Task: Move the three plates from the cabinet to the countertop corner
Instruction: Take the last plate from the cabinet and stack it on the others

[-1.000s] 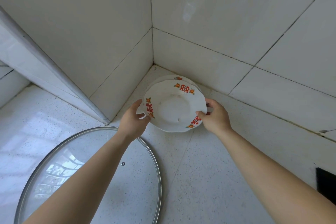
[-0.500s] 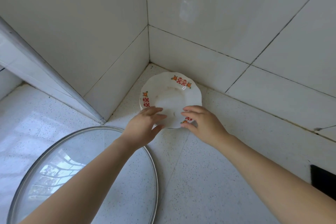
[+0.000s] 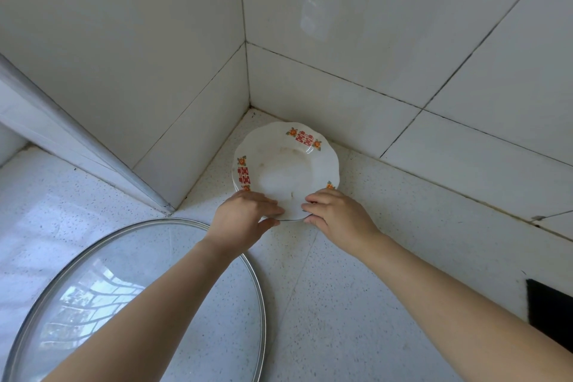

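**Nearest.** Two bare forearms, both cut off by the lower edge. Under our left forearm is a glass lid [image 3: 139,298] with a metal rim, flat on the speckled countertop [image 3: 310,319]. The arm covers its middle, and its lower part runs out of view. At the right edge is a black object [image 3: 550,310], cropped, and we cannot tell what it is.

**Middle.** Left hand [image 3: 245,217] and right hand [image 3: 336,215], side by side at the near rim of the plates [image 3: 288,170]. On each hand the fingers lie together over the top of the rim with the thumb below it — a pinch on the edge. A second ago we held the top plate tilted and clear of the others, one hand at each side. Half a second ago it was down and our fingers lay looser. Now both hands have closed on the near edge.

**Beyond.** The plates are white and scalloped, with red-and-orange motifs. They lie flat on the countertop in the corner, just beside both tiled walls [image 3: 372,40]. Only the top plate shows in full. A sliver of a lower rim shows at the left — we cannot count how many lie beneath. Our right hand largely covers the third motif.

**Far left.** A white frame [image 3: 77,146], cut off by the edge.
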